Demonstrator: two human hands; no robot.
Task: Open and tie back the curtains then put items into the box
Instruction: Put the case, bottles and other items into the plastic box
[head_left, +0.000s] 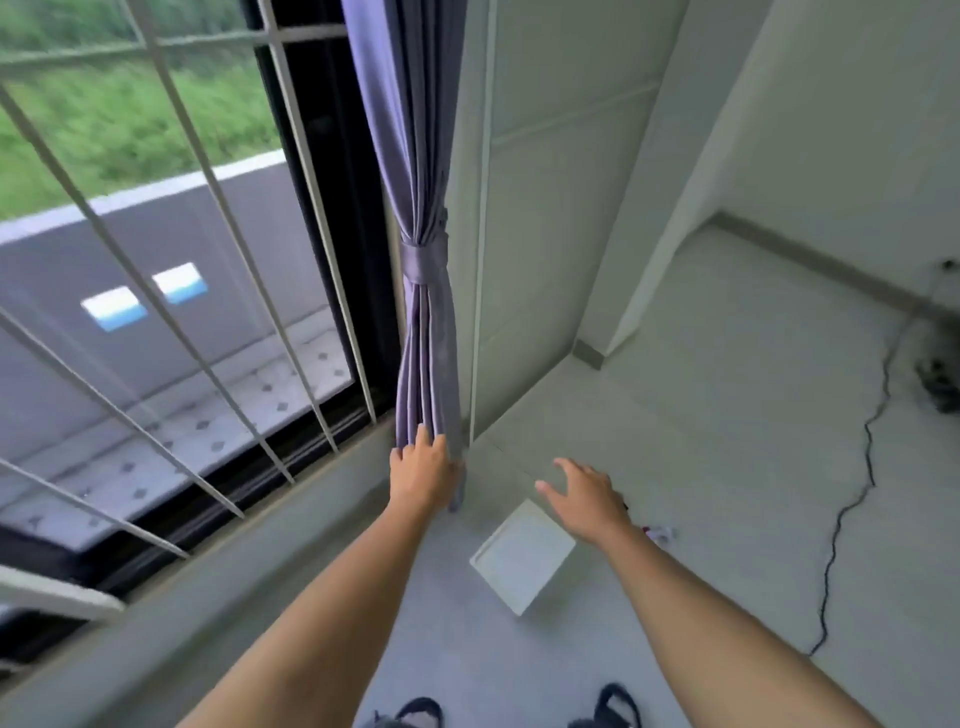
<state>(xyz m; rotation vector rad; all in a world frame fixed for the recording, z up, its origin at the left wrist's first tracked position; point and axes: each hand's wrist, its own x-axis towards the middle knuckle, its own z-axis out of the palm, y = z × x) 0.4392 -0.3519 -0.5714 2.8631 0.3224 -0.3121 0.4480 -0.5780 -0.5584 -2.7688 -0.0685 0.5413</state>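
Note:
A purple curtain (415, 156) hangs gathered at the right edge of the window, cinched by a matching tie-back band (423, 260). My left hand (423, 470) rests against the curtain's lower end with its fingers lying along the folds. My right hand (584, 499) hovers open, fingers spread, above the floor and holds nothing. Below it on the floor lies a shallow white box (522, 556). A few small items (657, 531) lie just right of my right wrist, partly hidden.
White window bars (218, 208) cover the glass at left above a grey sill (270, 525). A white wall panel (545, 234) stands beside the curtain. A black cable (852, 493) snakes across the floor at right. My sandalled feet (613, 706) show at the bottom.

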